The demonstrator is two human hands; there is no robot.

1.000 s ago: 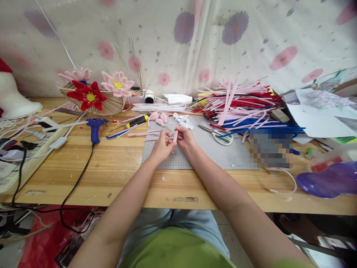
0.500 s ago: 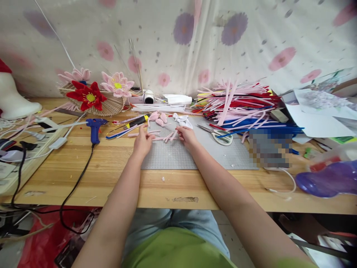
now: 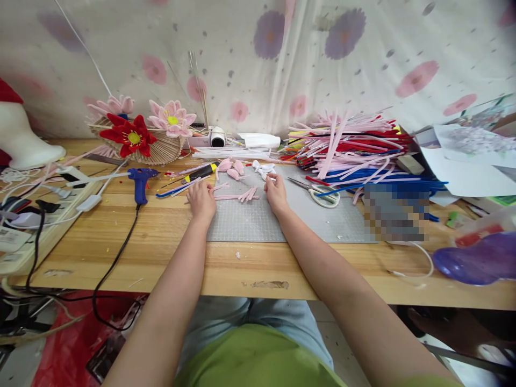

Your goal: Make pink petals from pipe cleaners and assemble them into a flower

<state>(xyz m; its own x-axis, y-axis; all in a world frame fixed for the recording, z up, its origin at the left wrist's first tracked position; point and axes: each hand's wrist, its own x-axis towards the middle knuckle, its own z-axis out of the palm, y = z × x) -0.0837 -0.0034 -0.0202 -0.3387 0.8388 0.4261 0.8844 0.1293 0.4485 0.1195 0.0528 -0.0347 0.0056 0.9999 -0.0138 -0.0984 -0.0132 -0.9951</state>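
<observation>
- Progress, finished portion: a group of folded pink petals [image 3: 233,170] lies beyond and between the hands; beside it, to the right, is a cluster of white shaped pieces [image 3: 264,169].
- Progress, outstanding portion: several short pink chenille pieces [image 3: 247,194] lie side by side between the hands on the cutting mat [image 3: 249,226], straight and unfolded. Longer pink chenille lengths [image 3: 228,197] run from the left hand towards them. Judged part-way: pieces look cut to length, with shaping outstanding.
- Hands, general: well apart from each other, the short pieces between them.
- Left hand [image 3: 202,201]: palm down, fingers moderately spread and bent, resting at the mat's left edge over the near ends of the longer lengths. Contact appears likely; the fingertips' undersides are hidden, so a grip cannot be confirmed.
- Right hand [image 3: 276,192]: fingers curled, thumb side inward, just right of the short pieces and near the white cluster. Whether anything is pinched at the fingertips cannot be told.
- Tools: white-handled scissors [image 3: 327,198] lie to the right of the right hand, blades towards it; a blue glue gun [image 3: 140,185] lies left of the left hand.
</observation>
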